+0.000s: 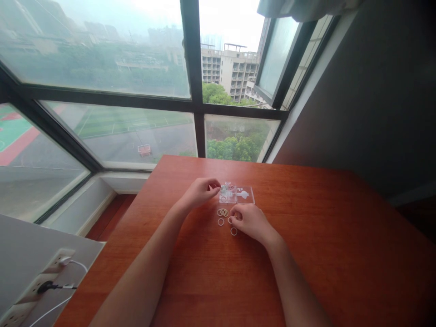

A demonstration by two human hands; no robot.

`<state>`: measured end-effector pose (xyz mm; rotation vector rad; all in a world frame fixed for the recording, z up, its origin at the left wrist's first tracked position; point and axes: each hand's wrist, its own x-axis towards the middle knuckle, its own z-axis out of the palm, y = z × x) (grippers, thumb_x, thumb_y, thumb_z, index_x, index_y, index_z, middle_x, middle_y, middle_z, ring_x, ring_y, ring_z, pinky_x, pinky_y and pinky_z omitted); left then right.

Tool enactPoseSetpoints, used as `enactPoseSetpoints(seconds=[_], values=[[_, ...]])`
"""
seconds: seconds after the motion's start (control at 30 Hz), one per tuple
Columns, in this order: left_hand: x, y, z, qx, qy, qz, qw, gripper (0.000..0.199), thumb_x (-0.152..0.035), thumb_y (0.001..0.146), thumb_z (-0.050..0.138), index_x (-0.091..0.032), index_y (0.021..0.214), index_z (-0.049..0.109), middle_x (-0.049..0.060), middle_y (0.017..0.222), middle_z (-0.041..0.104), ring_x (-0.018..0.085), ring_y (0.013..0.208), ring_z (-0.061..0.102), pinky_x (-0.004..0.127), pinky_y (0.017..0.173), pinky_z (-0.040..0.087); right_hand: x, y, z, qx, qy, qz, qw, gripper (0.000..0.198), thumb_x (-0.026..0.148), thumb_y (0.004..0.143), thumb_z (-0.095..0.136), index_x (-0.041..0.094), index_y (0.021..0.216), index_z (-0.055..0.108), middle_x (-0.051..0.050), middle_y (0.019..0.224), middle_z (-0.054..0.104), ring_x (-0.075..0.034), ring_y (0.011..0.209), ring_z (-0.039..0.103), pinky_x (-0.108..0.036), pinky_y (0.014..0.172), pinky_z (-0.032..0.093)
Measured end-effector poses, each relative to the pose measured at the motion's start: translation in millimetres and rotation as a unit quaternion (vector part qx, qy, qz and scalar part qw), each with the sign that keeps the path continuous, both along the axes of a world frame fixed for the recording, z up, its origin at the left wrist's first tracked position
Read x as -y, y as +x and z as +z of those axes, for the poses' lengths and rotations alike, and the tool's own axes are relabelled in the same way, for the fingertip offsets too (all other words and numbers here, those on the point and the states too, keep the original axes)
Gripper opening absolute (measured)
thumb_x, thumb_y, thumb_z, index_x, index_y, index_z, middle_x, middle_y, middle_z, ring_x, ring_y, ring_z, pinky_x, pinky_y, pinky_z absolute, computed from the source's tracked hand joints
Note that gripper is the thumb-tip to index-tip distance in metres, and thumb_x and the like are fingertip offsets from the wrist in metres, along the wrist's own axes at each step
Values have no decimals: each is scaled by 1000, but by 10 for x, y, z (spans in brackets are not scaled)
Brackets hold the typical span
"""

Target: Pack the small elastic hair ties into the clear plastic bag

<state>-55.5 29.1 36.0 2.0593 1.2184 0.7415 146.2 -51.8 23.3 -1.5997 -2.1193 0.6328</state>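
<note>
A small clear plastic box (227, 198) lies on the wooden table with its lid (245, 195) folded open to the right. Several ring-shaped pieces show inside it. At its left wall, my left hand (200, 194) has its fingers curled together on the box's edge. Just in front of the box, my right hand (252, 221) pinches a pale ring (230, 220) at the tabletop, partly hidden by the fingertips. Close by lie overlapping cream rings (222, 212), a single whitish ring (221, 222) and another ring (234, 231) below my right fingers.
The reddish-brown table (211, 281) reaches to a dark-framed window (200, 131). A dark wall (368, 113) rises on the right. Power sockets with plugged-in cables (51, 286) are on the low wall at the lower left.
</note>
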Motion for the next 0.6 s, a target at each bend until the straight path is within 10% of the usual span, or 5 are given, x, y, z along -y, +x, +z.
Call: enactPoseSetpoints(seconds=[0.6], values=[[170, 284, 89, 94, -126, -140, 978, 31, -41, 79, 62, -11, 82, 68, 2, 68, 61, 10, 62, 49, 19, 54, 37, -83, 46, -28, -151, 116, -111, 975, 16, 32, 80, 56, 19, 78, 66, 6, 51, 44, -9, 48, 41, -20, 53, 34]])
